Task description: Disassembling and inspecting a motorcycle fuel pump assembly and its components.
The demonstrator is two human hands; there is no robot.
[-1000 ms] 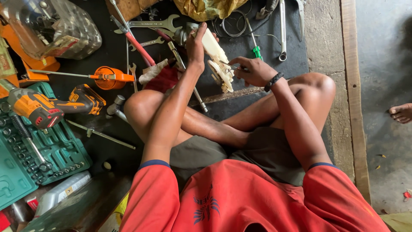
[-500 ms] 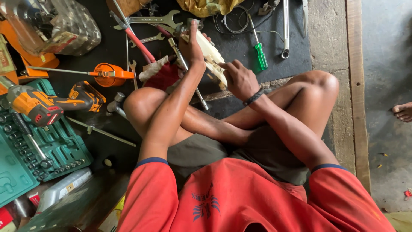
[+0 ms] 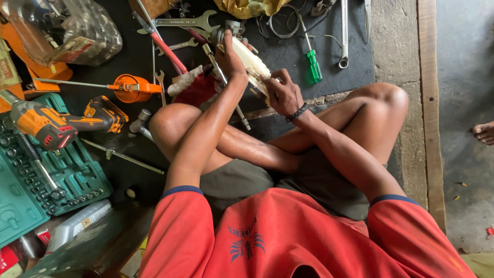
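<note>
Gripping a cream plastic part point(image 3: 251, 64) at twelve o'clock above crossed legs: left hand point(image 3: 230, 54) wrapped steadying its far end, right hand point(image 3: 282, 93) fingers curled closed around its near edge.

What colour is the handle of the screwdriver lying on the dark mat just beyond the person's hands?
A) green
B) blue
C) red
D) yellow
A: the screwdriver on the dark mat has a bright green handle, lying just past the right hand that holds the cream-coloured part.
</note>
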